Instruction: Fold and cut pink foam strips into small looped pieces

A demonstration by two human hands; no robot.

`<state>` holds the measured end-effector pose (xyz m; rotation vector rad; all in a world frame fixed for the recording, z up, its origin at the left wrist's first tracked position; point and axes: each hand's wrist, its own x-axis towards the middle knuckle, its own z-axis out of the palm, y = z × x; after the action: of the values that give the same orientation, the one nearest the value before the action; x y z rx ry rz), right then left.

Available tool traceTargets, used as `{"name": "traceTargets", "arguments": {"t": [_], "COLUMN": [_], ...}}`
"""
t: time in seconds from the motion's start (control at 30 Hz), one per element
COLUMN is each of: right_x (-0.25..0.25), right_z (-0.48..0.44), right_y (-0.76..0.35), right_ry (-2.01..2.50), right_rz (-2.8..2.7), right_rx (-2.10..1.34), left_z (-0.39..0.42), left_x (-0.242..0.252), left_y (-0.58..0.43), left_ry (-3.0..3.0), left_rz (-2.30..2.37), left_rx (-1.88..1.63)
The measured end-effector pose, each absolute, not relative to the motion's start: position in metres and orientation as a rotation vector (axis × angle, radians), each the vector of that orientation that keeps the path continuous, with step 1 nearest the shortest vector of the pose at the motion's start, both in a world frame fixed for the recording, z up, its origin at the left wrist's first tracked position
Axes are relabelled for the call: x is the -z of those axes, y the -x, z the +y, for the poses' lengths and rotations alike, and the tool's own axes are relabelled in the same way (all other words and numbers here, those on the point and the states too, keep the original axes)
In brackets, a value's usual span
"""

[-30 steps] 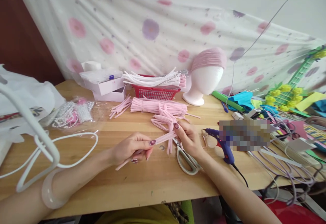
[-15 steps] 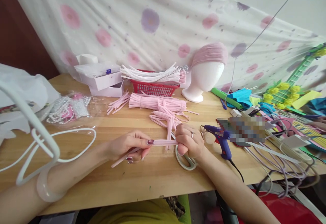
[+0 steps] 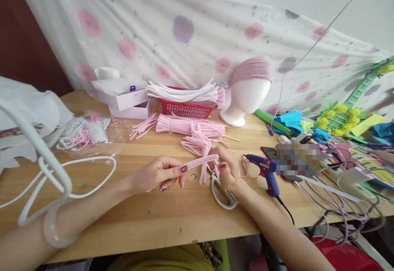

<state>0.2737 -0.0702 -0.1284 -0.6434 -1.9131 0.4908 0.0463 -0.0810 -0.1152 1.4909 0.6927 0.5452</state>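
Probably midway: L hand (image 3: 163, 174) pinches stems (image 3: 199, 162), R hand (image 3: 229, 168) at tip, grip unclear. Bent pcs (image 3: 200, 143) seem done; bundle (image 3: 180, 125) twd worktop's (image 3: 147, 226) back edge unused.

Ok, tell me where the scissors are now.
In the head view, the scissors lie on the table, right of centre, partly hidden by the right hand and left of the glue gun.

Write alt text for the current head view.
A person's left hand pinches pink strips above a wooden table, with the right hand at one end. Scissors and a blue glue gun are nearby; behind stand a red basket and a white mannequin head.
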Motion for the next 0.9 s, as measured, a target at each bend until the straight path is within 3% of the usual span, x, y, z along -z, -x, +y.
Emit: {"name": "traceTargets", "arguments": {"t": [0.2,0.43,0.63,0.83,0.9], "right_x": [0.131,0.129,0.132,0.126,0.125], "right_z": [-0.084,-0.086,-0.087,-0.067,-0.064], "right_y": [-0.256,-0.243,-0.239,-0.253,-0.254], "right_ry": [0.800,0.767,0.798,0.893,0.848], "right_rz": [-1.756,-1.704,-1.582,-1.297,-1.320], "right_rx": [-1.018,-1.263,-1.313,-0.906,-0.913], "left_z": [-0.091,-0.098,-0.102,-0.104,-0.102], "left_x": [0.120,0.112,0.112,0.112,0.112], "left_y": [-0.052,-0.054,-0.057,-0.057,-0.056], "left_ry": [-1.666,-1.893,-1.999,-1.994,-1.947], "left_rz": [0.804,0.904,0.914,0.978,0.980], "left_rx": [-0.604,-0.636,-0.636,-0.612,-0.621]}}
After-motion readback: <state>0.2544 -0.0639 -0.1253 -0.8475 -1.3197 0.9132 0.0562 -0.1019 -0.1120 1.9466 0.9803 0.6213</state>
